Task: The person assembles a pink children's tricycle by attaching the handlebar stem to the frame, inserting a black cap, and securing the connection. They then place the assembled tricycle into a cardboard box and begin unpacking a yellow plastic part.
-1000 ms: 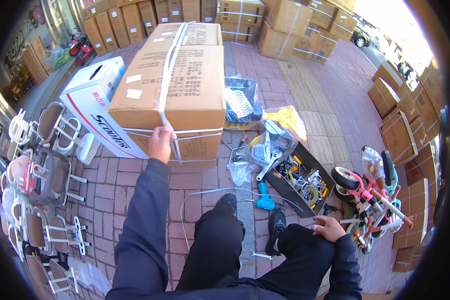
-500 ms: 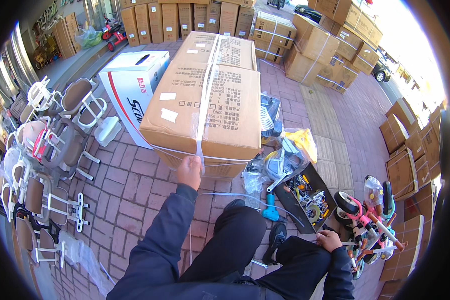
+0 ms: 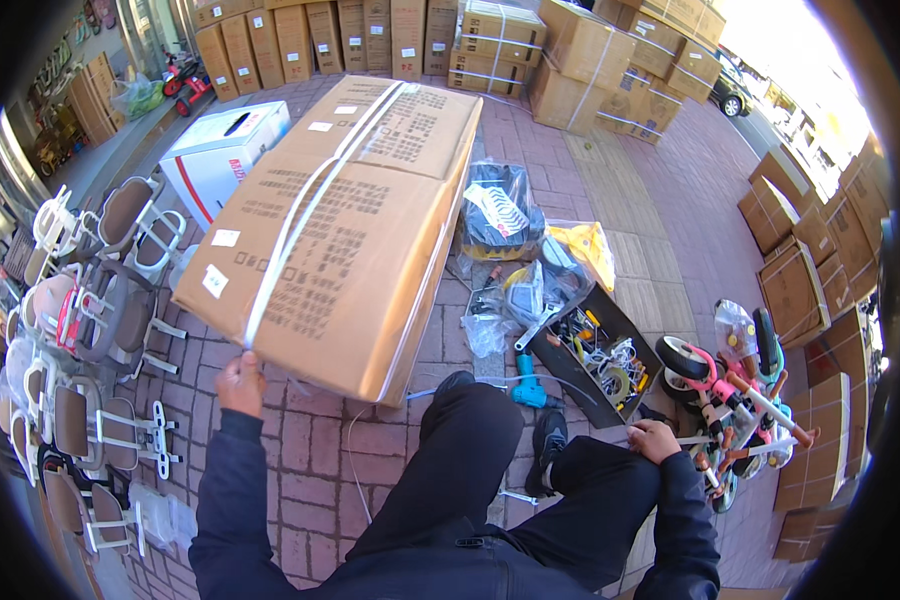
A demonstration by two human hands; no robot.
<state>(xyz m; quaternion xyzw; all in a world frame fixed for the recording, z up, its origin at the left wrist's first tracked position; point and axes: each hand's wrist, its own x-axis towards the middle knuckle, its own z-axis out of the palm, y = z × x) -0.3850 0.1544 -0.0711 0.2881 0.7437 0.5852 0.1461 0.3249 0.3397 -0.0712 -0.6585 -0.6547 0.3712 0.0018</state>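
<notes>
A large brown cardboard box [image 3: 370, 250] stands at a slant before me on the brick paving. White packing strap [image 3: 259, 318] runs along its top and over the near edge. There my left hand [image 3: 240, 384] is closed on the strap at the box's near left corner. My right hand [image 3: 654, 440] rests on my right knee with curled fingers; whatever it may hold is too small to make out. Nearest to it is a black tool tray [image 3: 555, 360] with screwdrivers, tape and a tangle of white pieces. A teal power drill [image 3: 528, 384] lies beside the tray.
Child seats [image 3: 120, 310] with white frames crowd the left. Behind the big box stands a white carton [image 3: 220, 150]. Plastic-wrapped parts [image 3: 500, 210] and a yellow bag [image 3: 585, 250] lie to its right. Pink children's bikes [image 3: 735, 400] and stacked cartons [image 3: 810, 290] line the right.
The big box has swung left and its near end has turned toward the left, covering more of the white carton. My left hand moved left with the strap. My right hand stays on the knee.
</notes>
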